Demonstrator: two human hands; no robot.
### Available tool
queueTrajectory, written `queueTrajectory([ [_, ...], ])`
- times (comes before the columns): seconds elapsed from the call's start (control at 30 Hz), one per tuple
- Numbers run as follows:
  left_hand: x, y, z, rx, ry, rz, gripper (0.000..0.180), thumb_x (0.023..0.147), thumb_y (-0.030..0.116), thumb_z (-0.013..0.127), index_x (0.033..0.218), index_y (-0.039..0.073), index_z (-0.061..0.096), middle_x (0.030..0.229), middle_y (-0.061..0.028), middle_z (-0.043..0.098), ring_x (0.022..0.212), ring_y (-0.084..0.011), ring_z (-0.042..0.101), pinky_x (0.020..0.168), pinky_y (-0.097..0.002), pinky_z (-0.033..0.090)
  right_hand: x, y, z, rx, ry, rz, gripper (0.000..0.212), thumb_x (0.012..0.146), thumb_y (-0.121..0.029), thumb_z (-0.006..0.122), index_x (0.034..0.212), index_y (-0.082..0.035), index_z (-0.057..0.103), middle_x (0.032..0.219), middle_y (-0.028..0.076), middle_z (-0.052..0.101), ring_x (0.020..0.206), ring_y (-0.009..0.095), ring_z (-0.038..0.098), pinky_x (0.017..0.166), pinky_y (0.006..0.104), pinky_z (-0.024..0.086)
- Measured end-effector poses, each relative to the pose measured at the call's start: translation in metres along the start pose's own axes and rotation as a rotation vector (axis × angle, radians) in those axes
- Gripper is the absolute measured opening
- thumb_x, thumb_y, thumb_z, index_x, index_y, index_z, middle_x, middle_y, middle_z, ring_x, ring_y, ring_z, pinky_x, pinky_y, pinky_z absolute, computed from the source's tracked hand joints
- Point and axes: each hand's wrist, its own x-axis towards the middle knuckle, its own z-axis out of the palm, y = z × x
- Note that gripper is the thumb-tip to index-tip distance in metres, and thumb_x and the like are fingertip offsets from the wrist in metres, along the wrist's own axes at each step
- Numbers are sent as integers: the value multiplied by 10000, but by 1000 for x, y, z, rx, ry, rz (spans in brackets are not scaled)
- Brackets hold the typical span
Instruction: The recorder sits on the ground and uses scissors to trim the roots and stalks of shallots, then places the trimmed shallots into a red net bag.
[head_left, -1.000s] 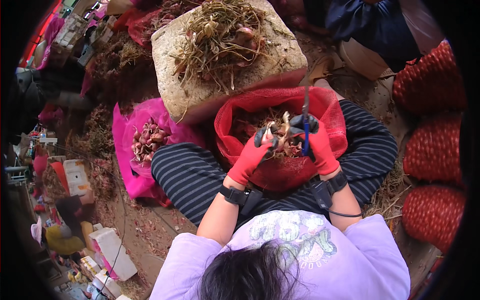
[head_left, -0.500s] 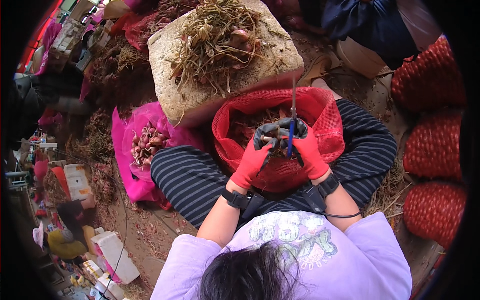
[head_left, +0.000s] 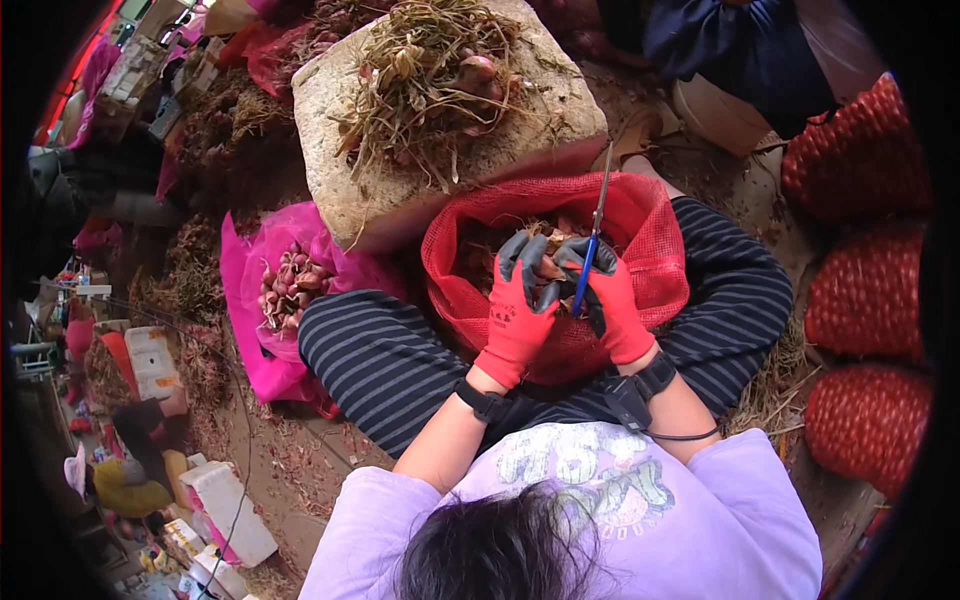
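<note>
Holding the likely light, slippery onions (head_left: 549, 267) around the middle appears soundest; right hand (head_left: 607, 287) clamped on blue-handled blade (head_left: 585, 277), left hand (head_left: 517, 290) with undeterminable grip.

Net sack (head_left: 655, 265): between the person's legs (head_left: 385, 365), as I see it remotely; left hand (head_left: 519, 305) and right hand (head_left: 612, 300) over its opening. Bladed tool (head_left: 596, 225): in right hand, pointing forward. Block (head_left: 335, 130): ahead of the sack, bulb heap (head_left: 430, 90) on top. Bag (head_left: 250, 345): beside the left knee (head_left: 325, 325), bulbs (head_left: 295, 285) inside. Further sacks (head_left: 865, 285): far right, in a row, front to back.
</note>
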Motion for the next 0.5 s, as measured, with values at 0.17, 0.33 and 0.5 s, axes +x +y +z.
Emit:
queueTrajectory([
  [0.17,1,2,-4,-41,-120,39,498,676,-24,641,1152,66,526,1207,-127,457,1039,-261,545,831,-317,479,6,6,-18,29,73,138,215,741,-9,692,942,-23,615,829,22,647,753,96,604,642,218,498],
  [0.33,0,-8,-8,-73,-41,10,446,740,-2,640,1167,26,514,1155,-104,507,986,-185,549,824,-281,462,16,-18,-22,-155,32,-236,371,762,46,633,1114,-25,545,1008,51,610,813,99,594,683,230,499],
  [0.5,-1,-12,-10,-513,-123,-402,469,758,-11,639,1204,11,497,1093,-61,541,956,-134,546,842,-261,451,5,-32,-15,-639,-209,-268,455,761,-62,671,1170,1,482,1051,67,572,920,129,561,835,275,450],
])
